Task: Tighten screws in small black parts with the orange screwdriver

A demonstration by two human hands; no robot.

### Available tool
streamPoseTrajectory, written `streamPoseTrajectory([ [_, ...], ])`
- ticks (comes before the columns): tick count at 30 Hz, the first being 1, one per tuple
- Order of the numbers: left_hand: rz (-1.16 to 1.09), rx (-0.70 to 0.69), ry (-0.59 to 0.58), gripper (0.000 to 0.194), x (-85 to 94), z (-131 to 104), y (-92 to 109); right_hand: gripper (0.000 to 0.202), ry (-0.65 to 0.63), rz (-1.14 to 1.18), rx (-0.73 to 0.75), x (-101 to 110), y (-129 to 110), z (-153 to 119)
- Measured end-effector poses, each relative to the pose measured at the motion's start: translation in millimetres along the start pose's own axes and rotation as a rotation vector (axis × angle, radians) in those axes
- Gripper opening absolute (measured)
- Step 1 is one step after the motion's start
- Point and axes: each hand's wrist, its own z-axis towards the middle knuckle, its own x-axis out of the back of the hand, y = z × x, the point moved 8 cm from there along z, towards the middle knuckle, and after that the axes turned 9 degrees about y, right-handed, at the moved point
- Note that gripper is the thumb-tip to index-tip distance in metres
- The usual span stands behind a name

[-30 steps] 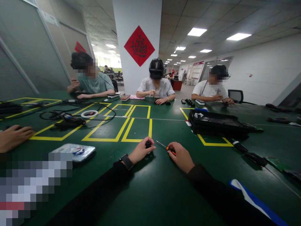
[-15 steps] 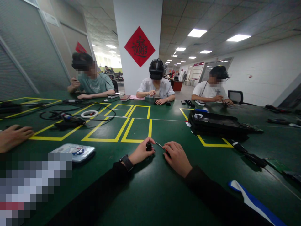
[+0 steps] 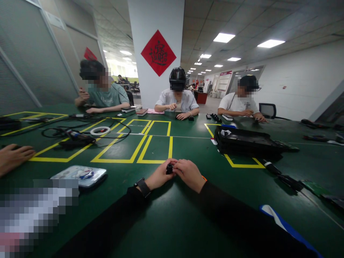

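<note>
Head view: mid-frame over the green worktop (image 3: 172,222), the left hand (image 3: 158,175) pinches a small round black part (image 3: 169,168), seemingly to steady it; the right hand (image 3: 189,175) bunches narrowly beside it, an orange-edged tool (image 3: 204,178), mostly hidden, apparently tucked in its palm.

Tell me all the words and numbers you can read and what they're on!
"招財進寶", apparently, joined into one sign: red diamond on the white pillar.
Distant red-edged board: too small to read.
Prints on the teal shirt and right-hand white T-shirt: too blurred.
Black part in the left hand: none readable.
</note>
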Motion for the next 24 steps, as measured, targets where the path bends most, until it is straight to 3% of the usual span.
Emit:
streamPoseTrajectory([
  [3, -0.04, 0.046, -0.025, 0.044, -1.6, -2, -3, 0.019, 0.03, -0.05, -0.048, 2, 7, -7],
  [6, -0.065, 0.119, 0.031, 0.045, 2.8, -3, -12, 0.021, 0.056, -0.142, -0.091, 4, 17, -19],
  [14, -0.163, 0.187, 0.11, 0.046, 5.6, -4, -25, 0.017, 0.03, -0.233, -0.049, -5, 17, -28],
  [17, -0.225, 0.233, 0.115, 0.048, 7.9, -5, -28, 0.016, 0.065, -0.147, -0.094, 4, 21, -23],
  [22, -0.534, 0.351, 0.114, 0.042, 10.6, -6, -25, 0.03, 0.28, 0.223, -0.256, 54, 34, 2],
  [24, -0.655, 0.355, 0.102, 0.041, 6.9, -8, -18, 0.029, 0.213, 0.39, -0.226, 56, 23, 10],
])
